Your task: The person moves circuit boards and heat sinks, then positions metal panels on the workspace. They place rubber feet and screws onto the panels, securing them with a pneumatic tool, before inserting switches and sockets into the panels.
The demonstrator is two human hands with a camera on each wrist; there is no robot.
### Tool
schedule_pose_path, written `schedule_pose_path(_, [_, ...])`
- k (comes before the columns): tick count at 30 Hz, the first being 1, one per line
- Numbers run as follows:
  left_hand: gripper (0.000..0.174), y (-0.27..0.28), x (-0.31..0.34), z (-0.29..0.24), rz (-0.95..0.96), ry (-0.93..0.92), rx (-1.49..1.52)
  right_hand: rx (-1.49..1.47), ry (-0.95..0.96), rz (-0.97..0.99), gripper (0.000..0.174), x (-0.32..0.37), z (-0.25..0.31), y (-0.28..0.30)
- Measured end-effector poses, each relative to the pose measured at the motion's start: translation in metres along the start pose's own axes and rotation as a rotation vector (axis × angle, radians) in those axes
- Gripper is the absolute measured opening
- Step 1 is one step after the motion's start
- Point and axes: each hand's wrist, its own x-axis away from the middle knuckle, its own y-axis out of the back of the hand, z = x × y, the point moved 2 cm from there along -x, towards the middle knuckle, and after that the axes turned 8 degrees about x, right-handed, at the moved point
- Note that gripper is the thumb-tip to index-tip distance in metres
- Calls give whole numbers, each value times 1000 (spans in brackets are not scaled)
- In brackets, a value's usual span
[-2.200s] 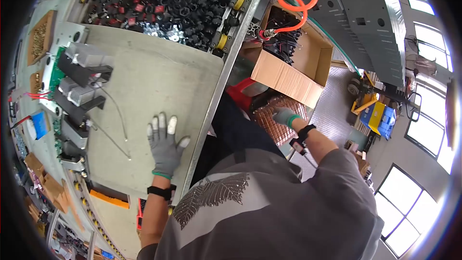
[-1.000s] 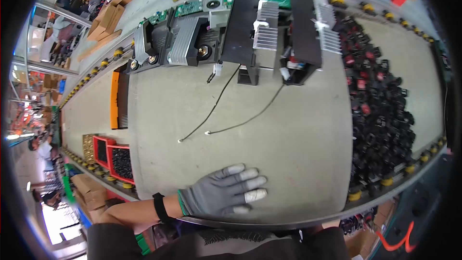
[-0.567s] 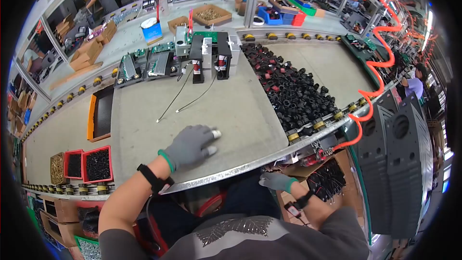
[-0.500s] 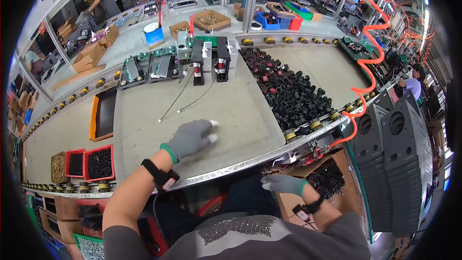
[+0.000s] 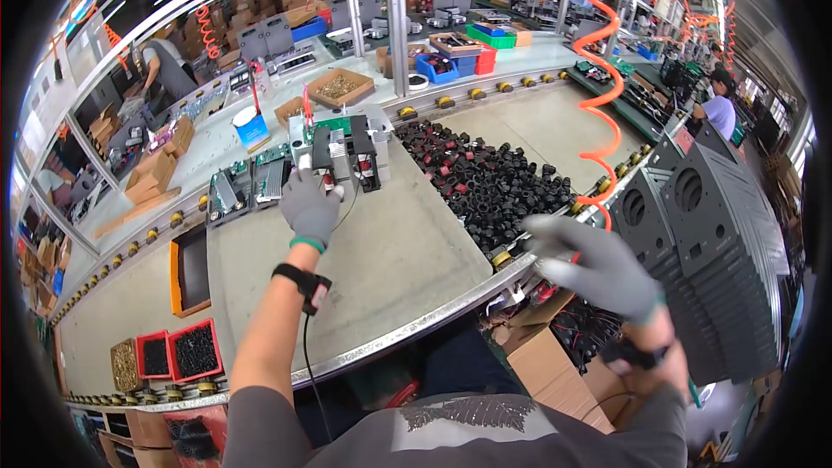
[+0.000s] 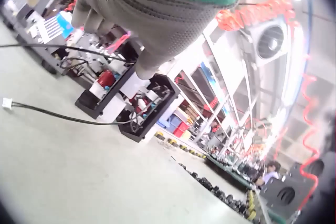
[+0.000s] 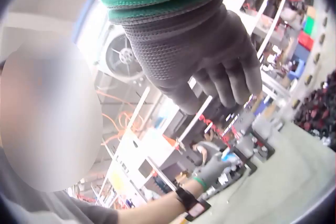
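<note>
My left hand [image 5: 310,208], in a grey glove, reaches to the back of the bench mat [image 5: 390,269]. Its fingers are at the left one of two upright black-cased modules [image 6: 107,90] with silvery heat sinks. In the left wrist view the thumb overlaps the top of this module, and the fingers spread away from it. Beside it stands the second module [image 6: 152,106]. A thin black cable [image 6: 68,116] with a white connector trails over the mat. My right hand [image 5: 598,269], blurred, hangs in the air over the bench's right front edge, fingers extended, holding nothing.
A heap of black ring-shaped parts [image 5: 494,178] lies right of the mat. Heat-sink boards [image 5: 230,191] sit left of the modules. Red bins [image 5: 198,351] stand front left. An orange coiled hose [image 5: 598,108] hangs near grey panels [image 5: 719,269]; a cardboard box [image 5: 550,373] is below.
The left hand has moved from the mat's front forward to the modules. The right hand has risen from beside the lap and the cardboard box to above the bench edge. The head view has shifted.
</note>
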Motion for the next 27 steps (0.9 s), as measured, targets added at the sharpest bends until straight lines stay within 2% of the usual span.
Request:
schedule_pose_path(2, [83,-8,-17,20,260,355,161,34,65,-50,59,-80,-38,-53])
schedule_pose_path(3, [88,-30,-18,36,295,355,296,96,181,-67,75,-131,-65,-80])
schedule_pose_path(5, [90,-51,-20,47,257,344,453,419,-30,-55,106,-227,-96,-124])
schedule_pose_path(7, [91,-60,-25,51,283,349,417,383,-84,-116,111,-290,-108,-154])
schedule_pose_path(8, [84,-65,-24,49,53,204,308,376,-65,-103,111,-312,-114,-165])
schedule_pose_path(10, [77,-59,-30,43,195,239,450,262,-129,-47,114,-345,-124,-184])
schedule_pose_path(11, [67,-64,-36,44,378,304,483,184,-95,-21,108,-342,-113,-185])
schedule_pose_path(12, [67,-64,-36,44,379,318,481,184,-92,-7,108,-349,-121,-193])
schedule_pose_path(13, [63,-63,-35,42,359,264,439,64,-38,-35,105,-356,-135,-201])
schedule_pose_path(15, [53,-54,-33,38,300,125,459,27,101,-187,90,-355,-139,-208])
schedule_pose_path(16, [53,-52,-36,39,304,130,462,29,97,-182,90,-356,-141,-204])
schedule_pose_path(18, [47,-34,-48,34,156,-42,498,-65,137,-115,76,-345,-117,-175])
schedule_pose_path(19, [42,-8,-65,27,339,22,512,79,133,-111,61,-350,-108,-158])
schedule_pose_path(20, [44,0,-82,27,401,-133,322,122,152,-136,57,-369,-115,-152])
schedule_pose_path(21, [45,-1,-102,28,711,341,669,-8,6,115,58,-395,-122,-151])
schedule_pose_path(22, [46,-21,-120,39,647,-125,567,-139,-139,361,60,-414,-127,-152])
schedule_pose_path(23, [48,-27,-127,30,756,166,563,31,-146,336,62,-419,-120,-151])
schedule_pose_path(24, [48,-45,-135,35,759,168,566,202,-143,304,64,-423,-109,-152])
schedule_pose_path(25, [52,-74,-144,43,689,37,377,188,-130,295,69,-427,-104,-154])
schedule_pose_path(26, [55,-75,-149,39,611,-88,188,14,-252,288,73,-437,-104,-163])
schedule_pose_path(27, [65,-78,-150,42,729,237,315,25,-292,238,75,-440,-110,-161])
